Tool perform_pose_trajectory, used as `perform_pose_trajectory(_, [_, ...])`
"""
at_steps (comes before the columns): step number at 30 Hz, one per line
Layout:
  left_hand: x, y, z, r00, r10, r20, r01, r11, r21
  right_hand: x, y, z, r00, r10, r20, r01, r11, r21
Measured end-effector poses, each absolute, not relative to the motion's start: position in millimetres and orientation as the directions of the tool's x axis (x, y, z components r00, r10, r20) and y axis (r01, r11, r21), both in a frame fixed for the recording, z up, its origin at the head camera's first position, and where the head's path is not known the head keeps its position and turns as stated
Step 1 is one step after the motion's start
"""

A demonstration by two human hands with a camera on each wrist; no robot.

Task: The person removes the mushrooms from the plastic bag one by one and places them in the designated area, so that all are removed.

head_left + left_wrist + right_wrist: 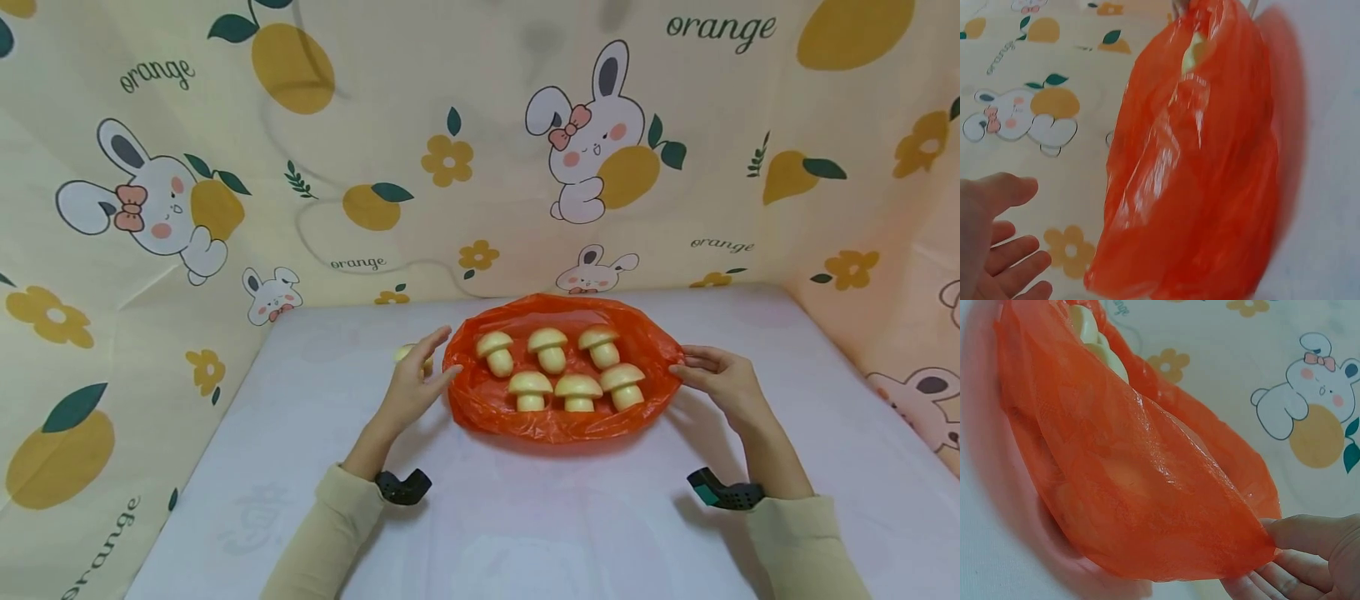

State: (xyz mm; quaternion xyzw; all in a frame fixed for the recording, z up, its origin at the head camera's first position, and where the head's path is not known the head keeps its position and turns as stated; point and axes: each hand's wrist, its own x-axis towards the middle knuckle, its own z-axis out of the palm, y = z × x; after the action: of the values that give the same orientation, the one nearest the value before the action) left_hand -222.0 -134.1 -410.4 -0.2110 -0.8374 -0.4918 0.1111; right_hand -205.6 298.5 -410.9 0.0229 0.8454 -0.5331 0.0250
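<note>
A red plastic bag (555,429) lies on the table with its mouth spread wide. Several pale yellow toy mushrooms (551,357) rest inside it in two rows. My right hand (727,382) pinches the bag's right edge between thumb and fingers, as the right wrist view confirms. At the bag's left edge my left hand (411,385) is held with fingers spread. In the left wrist view a gap shows between this hand (1007,250) and the bag (1197,187). Another pale yellow piece (406,353) sits behind the left hand, which partly hides it.
The white-covered table (570,525) extends in front of the bag and to both sides. A printed cloth (450,100) with rabbits and oranges hangs behind and along the sides. Each wrist wears a black camera mount (405,487).
</note>
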Motion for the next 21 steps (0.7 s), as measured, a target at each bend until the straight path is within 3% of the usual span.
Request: perform_pose_trajectory(21, [-219, -83, -421, -0.825, 0.438, 0.358, 0.55, 0.477, 0.686, -206, 294, -410, -0.998, -0.004, -0.069, 0.06, 0.438, -0.897])
